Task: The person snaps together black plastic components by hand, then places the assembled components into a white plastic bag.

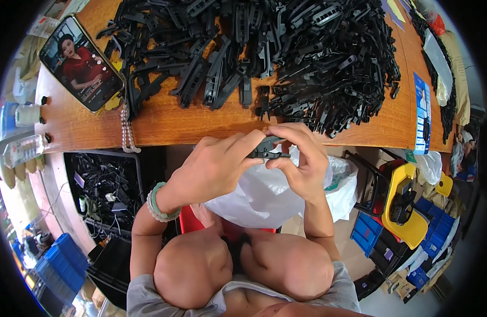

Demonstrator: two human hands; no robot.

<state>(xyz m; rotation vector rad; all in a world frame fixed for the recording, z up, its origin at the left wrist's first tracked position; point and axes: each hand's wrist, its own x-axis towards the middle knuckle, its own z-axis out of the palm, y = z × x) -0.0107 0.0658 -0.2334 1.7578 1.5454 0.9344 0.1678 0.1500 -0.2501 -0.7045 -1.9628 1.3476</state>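
Both my hands meet in front of the table's near edge, around a small black plastic part [268, 149]. My left hand [214, 165] grips its left side, the fingers closed on it. From the right, the thumb and forefinger of my right hand [307, 161] pinch its other end. My fingers cover some of the part. Beyond my hands, a heap of long black plastic pieces [217, 66] spreads over the wooden table [174, 129]. Smaller black clips [328, 84] lie piled to the right of it.
A phone [80, 63] with a lit screen leans at the table's left, a bead strand [128, 132] beside it. White plastic bag [259, 193] sits under my hands. A black crate of parts [103, 185] stands lower left, a yellow chair [404, 206] at right.
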